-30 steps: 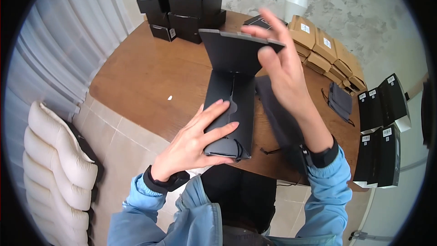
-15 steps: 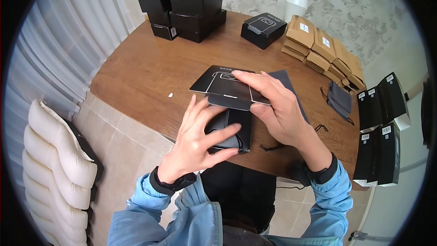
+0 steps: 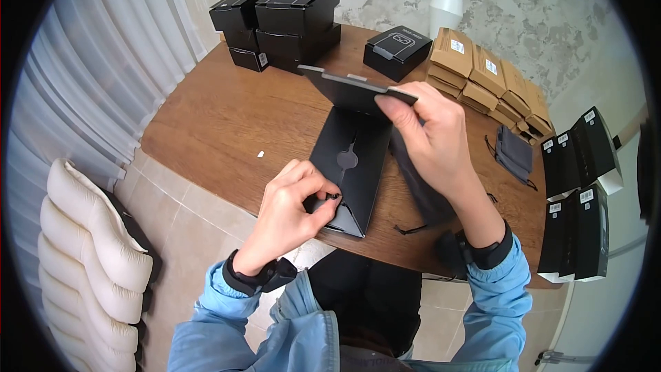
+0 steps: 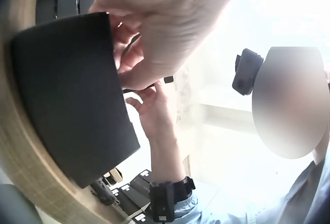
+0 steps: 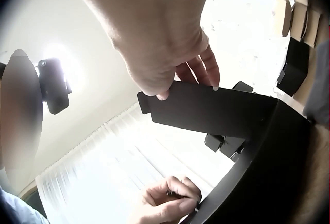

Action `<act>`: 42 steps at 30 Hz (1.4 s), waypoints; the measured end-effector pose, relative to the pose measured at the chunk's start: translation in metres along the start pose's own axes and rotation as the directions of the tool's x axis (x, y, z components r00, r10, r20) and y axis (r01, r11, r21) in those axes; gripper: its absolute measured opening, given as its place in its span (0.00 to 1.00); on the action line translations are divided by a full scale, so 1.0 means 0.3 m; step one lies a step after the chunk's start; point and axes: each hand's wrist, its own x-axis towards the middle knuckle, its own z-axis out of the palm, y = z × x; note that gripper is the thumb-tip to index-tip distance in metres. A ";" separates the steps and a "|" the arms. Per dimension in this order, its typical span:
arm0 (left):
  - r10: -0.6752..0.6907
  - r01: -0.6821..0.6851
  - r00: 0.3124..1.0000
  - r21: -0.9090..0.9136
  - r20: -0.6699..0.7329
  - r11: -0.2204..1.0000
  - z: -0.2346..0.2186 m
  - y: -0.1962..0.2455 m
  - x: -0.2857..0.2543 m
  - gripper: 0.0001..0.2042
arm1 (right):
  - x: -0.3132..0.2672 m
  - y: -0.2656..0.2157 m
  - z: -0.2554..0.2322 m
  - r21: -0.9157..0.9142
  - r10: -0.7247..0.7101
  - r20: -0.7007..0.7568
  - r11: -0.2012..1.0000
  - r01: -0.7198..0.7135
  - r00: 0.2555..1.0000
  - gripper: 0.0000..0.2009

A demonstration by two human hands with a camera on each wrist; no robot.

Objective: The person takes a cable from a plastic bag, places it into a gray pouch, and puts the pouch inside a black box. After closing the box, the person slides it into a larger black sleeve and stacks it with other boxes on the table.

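Note:
A black cardboard box (image 3: 368, 172) lies lengthwise at the table's near edge, its hinged lid (image 3: 344, 89) raised at the far end. Inside shows a dark panel with a round grey tab (image 3: 347, 159). My right hand (image 3: 435, 131) grips the lid's right edge, thumb on the inner face and fingers behind, as the right wrist view also shows. Over the near end of the box, my left hand (image 3: 286, 203) pinches a small black cord (image 3: 332, 196) between thumb and forefinger. In the left wrist view the box wall (image 4: 72, 100) hides part of the fingers.
A dark grey cloth (image 3: 421, 189) with a drawstring lies right of the box. Black boxes (image 3: 296, 17) are stacked at the back left, one more (image 3: 397, 53) at the back. Brown cartons (image 3: 451, 55), a small grey pouch (image 3: 514, 151) and upright black boxes (image 3: 575, 227) line the right.
My right hand first let the lid tip back, then folded it forward over the box, and now holds it raised again. My left fingers went from spread on the box to pinching the cord.

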 end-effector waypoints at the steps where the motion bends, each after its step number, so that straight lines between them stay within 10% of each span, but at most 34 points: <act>1: -0.054 0.057 0.996 -0.046 0.065 0.997 -0.008 0.002 0.010 0.05 | 0.006 0.005 -0.002 0.030 0.024 0.002 0.999 -0.024 1.000 0.09; 8: 0.107 -0.098 0.979 -0.062 0.171 0.993 -0.046 -0.025 0.014 0.05 | 0.018 -0.006 -0.028 0.054 0.117 0.083 0.991 -0.122 0.990 0.11; 14: 0.040 -0.047 0.995 0.069 0.092 0.997 -0.008 0.013 0.028 0.05 | 0.009 0.016 -0.024 0.062 0.074 0.157 0.994 -0.085 0.985 0.10; 19: -0.302 0.306 0.933 0.010 0.197 0.952 -0.015 0.040 0.078 0.03 | 0.010 0.016 -0.027 0.102 0.078 0.160 0.990 -0.095 0.984 0.10; 36: -0.260 0.275 0.942 -0.045 0.213 0.960 0.044 -0.052 0.222 0.07 | 0.008 0.030 -0.029 0.084 -0.005 0.168 0.996 -0.009 0.986 0.08; 42: 0.213 -0.209 0.947 -0.043 0.240 0.977 0.030 -0.110 0.204 0.05 | 0.010 0.030 -0.043 0.079 0.008 0.159 0.997 -0.021 0.987 0.08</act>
